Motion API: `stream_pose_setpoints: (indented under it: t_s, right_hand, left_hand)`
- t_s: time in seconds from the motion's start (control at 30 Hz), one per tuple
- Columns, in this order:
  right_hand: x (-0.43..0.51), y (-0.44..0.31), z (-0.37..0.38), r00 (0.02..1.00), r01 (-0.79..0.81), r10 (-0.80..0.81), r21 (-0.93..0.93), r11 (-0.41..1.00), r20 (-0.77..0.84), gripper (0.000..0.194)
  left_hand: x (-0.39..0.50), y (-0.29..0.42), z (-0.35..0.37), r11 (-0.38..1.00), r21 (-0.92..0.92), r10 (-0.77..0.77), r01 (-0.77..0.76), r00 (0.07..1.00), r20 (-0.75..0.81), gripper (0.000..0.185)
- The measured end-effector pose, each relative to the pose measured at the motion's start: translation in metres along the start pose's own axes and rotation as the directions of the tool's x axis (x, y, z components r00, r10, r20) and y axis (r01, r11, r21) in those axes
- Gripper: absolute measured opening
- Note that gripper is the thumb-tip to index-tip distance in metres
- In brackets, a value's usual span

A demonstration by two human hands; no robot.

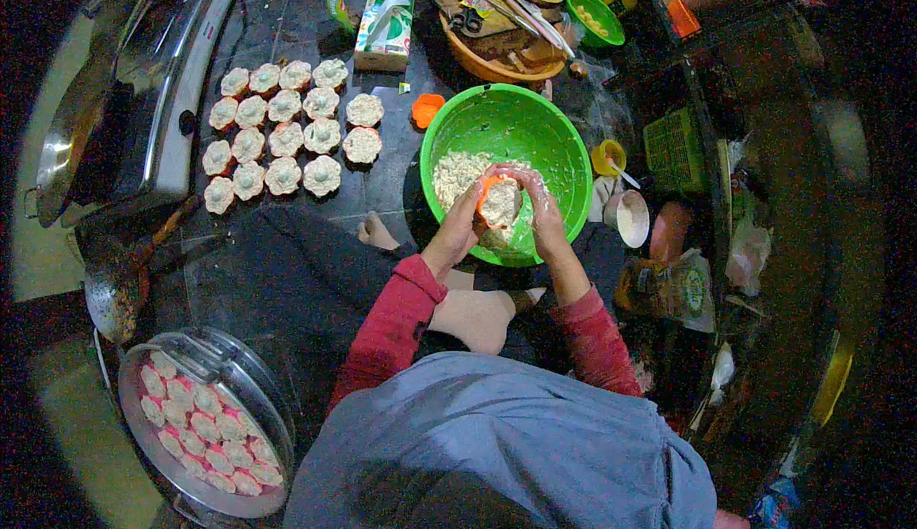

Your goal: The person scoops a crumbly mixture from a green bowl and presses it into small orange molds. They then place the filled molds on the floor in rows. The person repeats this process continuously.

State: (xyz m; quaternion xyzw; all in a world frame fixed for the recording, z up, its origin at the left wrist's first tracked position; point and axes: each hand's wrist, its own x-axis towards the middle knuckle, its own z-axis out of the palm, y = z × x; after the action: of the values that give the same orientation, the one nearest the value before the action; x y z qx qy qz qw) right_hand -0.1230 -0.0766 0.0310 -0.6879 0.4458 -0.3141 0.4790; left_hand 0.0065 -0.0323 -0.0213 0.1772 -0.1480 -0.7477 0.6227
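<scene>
Between my two hands is an orange flower-shaped mould (499, 203) filled with pale crumbly mixture. My left hand (458, 224) grips its left side. Against the far and right side my right hand (537, 203) curves, its fingers coated with the mixture. Both are over a large green basin (512, 117), where more of the pale mixture (458, 171) is heaped at the left. Just outside the basin's far left rim lies an orange flower-shaped mould (428, 111) with no mixture visible in it.
Rows of filled moulds (285, 140) stand on the dark tiled floor (286, 20) at left. A steamer tray (208, 425) of filled moulds is at lower left. Beyond are a tissue pack (385, 35) and a basket of utensils (494, 63). A yellow cup (609, 156) stands right.
</scene>
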Motion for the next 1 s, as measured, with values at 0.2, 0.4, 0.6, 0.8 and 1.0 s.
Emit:
stream_pose_setpoints:
  t_s: [0.2, 0.4, 0.6, 0.8, 1.0]
  right_hand:
    - [-0.007, 0.0, -0.003, 0.98, 0.195, -0.198, -0.253, 0.948, 0.014, 0.048]
    - [-0.013, -0.019, -0.017, 0.886, 0.397, -0.362, -0.878, 0.268, 0.29, 0.057]
    - [0.003, -0.015, -0.015, 0.936, 0.345, -0.295, -0.65, 0.677, 0.191, 0.053]
    - [0.02, -0.015, -0.018, 0.962, 0.038, -0.055, 0.069, 0.997, 0.268, 0.055]
    - [-0.007, -0.026, -0.019, 0.902, 0.419, -0.299, -0.794, 0.44, 0.31, 0.047]
  left_hand:
    - [-0.002, 0.002, 0.004, 0.999, -0.022, -0.033, 0.032, 0.997, -0.071, 0.043]
    - [-0.003, 0.003, 0.003, 0.996, -0.044, -0.075, 0.072, 0.993, -0.086, 0.043]
    - [0.002, -0.002, -0.005, 0.994, -0.025, -0.106, 0.105, 0.993, -0.045, 0.042]
    - [-0.002, -0.002, -0.004, 0.998, 0.002, -0.058, 0.058, 0.997, -0.052, 0.042]
    - [0.0, -0.001, -0.004, 0.982, -0.164, -0.107, 0.098, 0.993, -0.047, 0.042]
